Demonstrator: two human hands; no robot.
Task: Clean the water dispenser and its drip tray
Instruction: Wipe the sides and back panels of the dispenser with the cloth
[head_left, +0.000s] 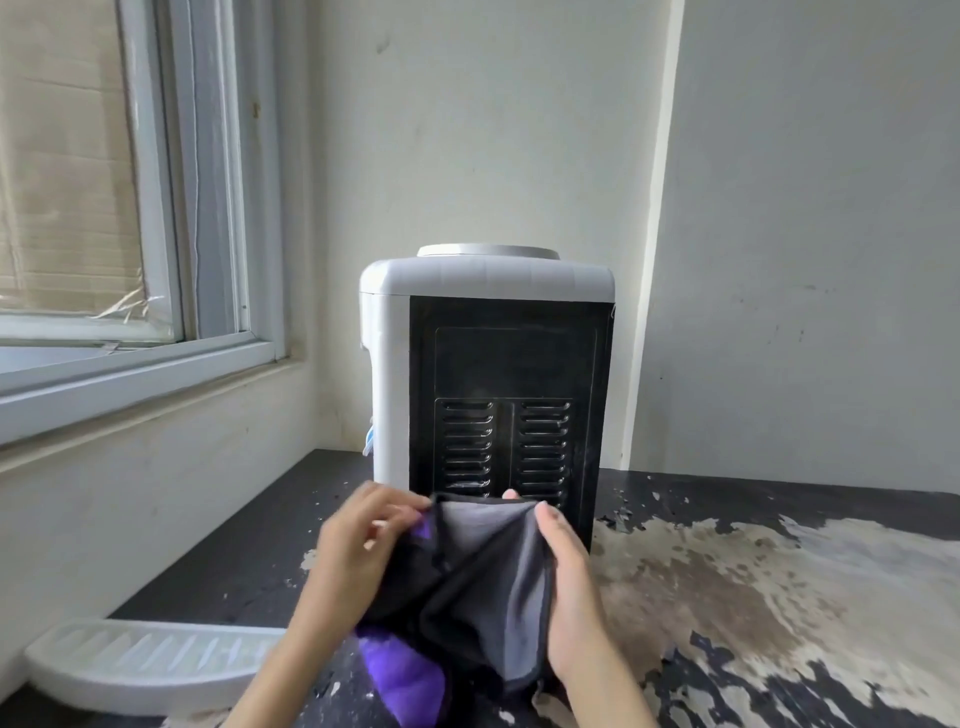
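A white tabletop water dispenser (488, 364) stands on the table with its black vented back panel turned toward me. Its blue tap just shows at the left side. In front of it I hold a black, grey and purple cloth (483, 582) spread between both hands. My left hand (363, 545) pinches the cloth's upper left edge. My right hand (566, 587) grips its right edge, thumb on top. The white slotted drip tray (150, 665) lies apart on the table at the lower left.
The table (779, 597) is dark with large worn, peeling pale patches on the right. A window (130, 208) with a grey frame and sill fills the left wall. Pale walls close off the corner behind the dispenser.
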